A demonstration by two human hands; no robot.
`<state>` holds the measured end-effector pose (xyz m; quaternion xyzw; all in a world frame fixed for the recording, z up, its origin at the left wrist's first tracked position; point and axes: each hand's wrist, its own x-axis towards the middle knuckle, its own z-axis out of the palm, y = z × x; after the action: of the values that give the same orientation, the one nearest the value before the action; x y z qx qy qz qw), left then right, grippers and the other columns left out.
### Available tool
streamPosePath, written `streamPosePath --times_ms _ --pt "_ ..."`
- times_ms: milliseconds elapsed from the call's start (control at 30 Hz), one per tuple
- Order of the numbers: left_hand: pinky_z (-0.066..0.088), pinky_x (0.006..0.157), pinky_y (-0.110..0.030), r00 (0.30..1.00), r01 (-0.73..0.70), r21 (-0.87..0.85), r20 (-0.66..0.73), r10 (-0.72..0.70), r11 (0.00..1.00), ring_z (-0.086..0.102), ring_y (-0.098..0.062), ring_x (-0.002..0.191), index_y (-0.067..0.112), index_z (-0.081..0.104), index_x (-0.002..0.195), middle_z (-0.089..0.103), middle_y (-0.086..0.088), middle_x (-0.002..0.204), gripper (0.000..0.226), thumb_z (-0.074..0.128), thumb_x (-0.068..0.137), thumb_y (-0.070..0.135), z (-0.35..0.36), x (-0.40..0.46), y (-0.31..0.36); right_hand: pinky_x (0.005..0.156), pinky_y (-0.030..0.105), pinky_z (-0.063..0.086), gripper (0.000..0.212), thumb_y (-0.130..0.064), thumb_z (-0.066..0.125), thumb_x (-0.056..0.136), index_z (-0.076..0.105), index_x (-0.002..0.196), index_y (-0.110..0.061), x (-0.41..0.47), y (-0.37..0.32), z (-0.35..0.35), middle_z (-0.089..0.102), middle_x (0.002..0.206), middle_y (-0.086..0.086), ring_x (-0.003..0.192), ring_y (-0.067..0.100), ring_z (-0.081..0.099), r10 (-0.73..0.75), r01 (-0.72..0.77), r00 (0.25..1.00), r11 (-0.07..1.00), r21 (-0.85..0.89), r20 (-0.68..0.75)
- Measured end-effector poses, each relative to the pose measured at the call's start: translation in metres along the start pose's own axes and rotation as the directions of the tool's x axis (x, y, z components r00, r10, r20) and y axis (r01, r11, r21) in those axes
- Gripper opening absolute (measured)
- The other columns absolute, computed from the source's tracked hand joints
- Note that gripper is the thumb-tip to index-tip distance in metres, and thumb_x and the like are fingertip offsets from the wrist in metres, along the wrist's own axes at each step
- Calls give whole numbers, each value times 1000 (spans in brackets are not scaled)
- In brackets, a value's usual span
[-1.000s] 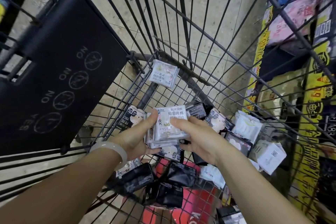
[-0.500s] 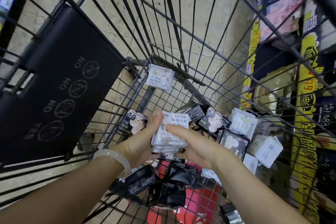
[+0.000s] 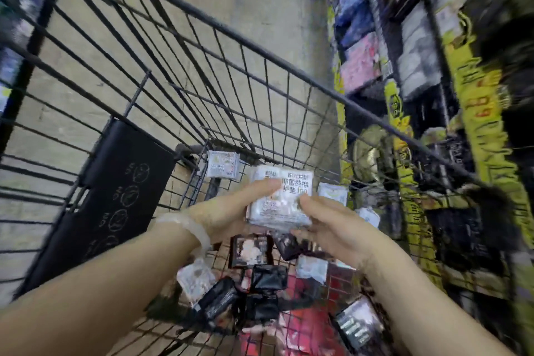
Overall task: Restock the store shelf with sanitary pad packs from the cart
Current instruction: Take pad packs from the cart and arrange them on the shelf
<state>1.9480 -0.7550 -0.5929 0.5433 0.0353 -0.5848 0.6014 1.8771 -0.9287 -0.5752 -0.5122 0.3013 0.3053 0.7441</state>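
A small stack of white sanitary pad packs point(image 3: 281, 196) is lifted above the wire cart point(image 3: 260, 72), gripped from both sides. My left hand point(image 3: 228, 211), with a pale bangle on the wrist, grips the stack's left edge, thumb on top. My right hand point(image 3: 332, 225) grips its right side and lower edge. Below, on the cart floor, lie several black packs point(image 3: 250, 250) and white packs point(image 3: 222, 163). The store shelf point(image 3: 468, 101) with yellow price strips stands to the right, blurred.
The cart's black child-seat flap point(image 3: 115, 202) hangs at the left. Red packaging point(image 3: 289, 329) lies low in the cart. Blue and pink packs point(image 3: 359, 63) fill the upper shelf rows. Beige floor tiles show beyond the cart's front wall.
Both hands have raised the white stack up out of the pile of packs. The view has swung upward and to the right, toward the shelf, with motion blur.
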Motion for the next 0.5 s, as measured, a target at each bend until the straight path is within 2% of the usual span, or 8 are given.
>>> streamPosePath --times_ms 33,100,167,233,267,300,400,500 --pt "53 84 -26 999 -18 16 35 17 1000 69 -10 96 23 60 109 75 3 100 40 58 81 51 7 -3 9 92 34 48 13 -21 54 83 60 94 -17 -12 -6 -1 73 74 -17 74 -4 67 -29 29 1000 999 -14 -8" --pt "54 80 -24 996 -41 51 77 37 998 69 -10 92 22 61 110 75 3 100 38 59 81 46 22 -10 27 102 39 43 31 -29 64 81 62 108 -14 -35 -18 -5 73 98 -8 96 8 66 -74 74 997 996 -56 -11" --pt "52 82 -25 992 -66 106 116 54 992 68 -12 97 21 57 120 73 0 109 57 65 70 48 40 -17 44 100 37 45 47 -35 65 77 60 120 -15 -60 -29 -9 68 117 1 109 18 62 -107 105 994 991 -85 -27" --pt "54 75 -24 983 -97 152 169 71 984 68 -14 99 17 52 129 69 -5 117 85 75 56 55 59 -21 57 93 33 48 47 -35 62 74 61 119 -18 -86 -38 -14 68 116 1 106 17 62 -152 146 986 985 -88 -62" --pt "54 72 -23 977 -114 169 197 80 979 68 -16 99 15 51 131 68 -7 119 92 78 53 55 70 -23 65 93 34 48 45 -34 65 75 61 117 -19 -100 -42 -16 68 117 2 106 18 61 -181 173 980 980 -94 -83" --pt "55 71 -22 970 -137 186 224 94 973 68 -16 99 15 51 130 69 -7 117 89 78 54 53 81 -25 72 96 37 46 44 -32 69 76 61 117 -19 -113 -45 -18 67 119 3 109 20 60 -209 199 972 975 -101 -104" --pt "54 72 -18 951 -191 239 286 119 952 69 -11 98 20 54 124 73 2 108 60 64 71 46 118 -37 94 102 43 41 50 -35 73 73 61 118 -18 -151 -55 -25 65 122 4 115 24 58 -286 269 941 956 -116 -179" --pt "54 76 -18 926 -257 304 349 144 917 67 -11 103 25 56 119 72 4 112 51 60 74 48 154 -49 110 97 38 44 44 -35 61 72 63 114 -21 -194 -59 -32 67 117 2 107 20 61 -358 341 906 934 -109 -226"
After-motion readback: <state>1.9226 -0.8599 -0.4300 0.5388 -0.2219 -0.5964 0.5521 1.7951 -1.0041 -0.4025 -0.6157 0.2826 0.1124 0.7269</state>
